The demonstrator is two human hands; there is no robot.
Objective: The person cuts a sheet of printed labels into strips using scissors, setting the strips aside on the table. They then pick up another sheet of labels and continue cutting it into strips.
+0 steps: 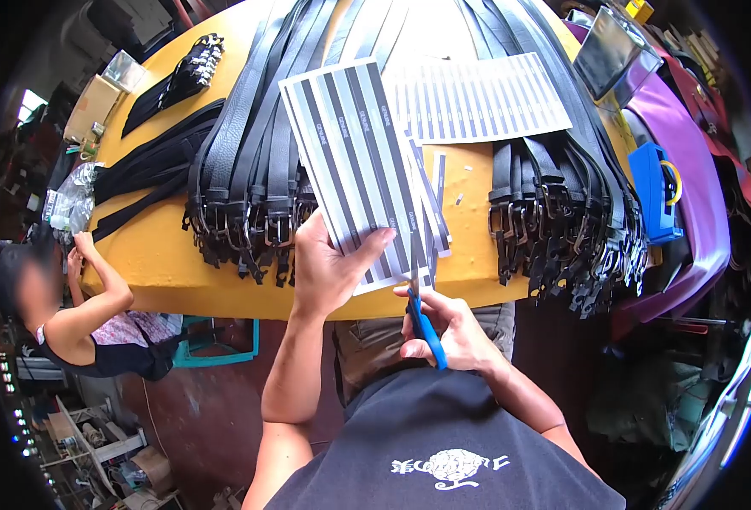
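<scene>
My left hand (328, 268) holds up a printed sheet of grey and black label strips (354, 161) by its lower edge, thumb on its face. My right hand (447, 327) grips blue-handled scissors (420, 314), blades pointing up into the sheet's bottom right edge, where narrow cut strips (430, 204) hang off the sheet's right side. Both hands are at the near edge of a yellow table (163, 255).
Rows of black belts with buckles (248, 187) lie left and right (554, 221) on the table. A second label sheet (486, 98) lies on the belts. A blue tool (654, 191) rests on purple material at right. A person (95, 323) sits at lower left.
</scene>
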